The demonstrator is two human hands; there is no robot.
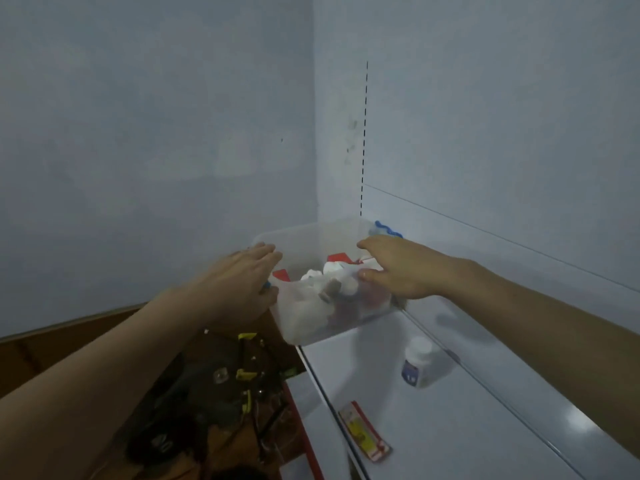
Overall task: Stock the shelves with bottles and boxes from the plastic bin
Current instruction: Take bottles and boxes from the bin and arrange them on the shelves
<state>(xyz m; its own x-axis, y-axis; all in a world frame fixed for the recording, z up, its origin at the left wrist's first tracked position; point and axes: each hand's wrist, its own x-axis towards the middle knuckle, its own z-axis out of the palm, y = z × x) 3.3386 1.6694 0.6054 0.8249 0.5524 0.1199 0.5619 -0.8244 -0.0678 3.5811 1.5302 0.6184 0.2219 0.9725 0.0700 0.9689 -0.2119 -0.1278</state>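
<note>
Both hands are gripping the bin (304, 244), which is sitting at the far left end of the shelf (450, 427), pushed into the wall corner. My left hand (242, 282) is pressing flat against its left wall, fingers spread wide; my right hand (398, 268) is closing over its right rim, thumb outside. The bin's long axis is running toward 1 o'clock, and its near corner is hanging slightly past the shelf's front edge. Bottles and boxes are filling it. A white bottle (420, 362) is standing at 5 o'clock from the bin, a flat box (367, 433) lying nearer me. Open shelf room is stretching toward 4 o'clock, so I judge sliding it that way safest.
</note>
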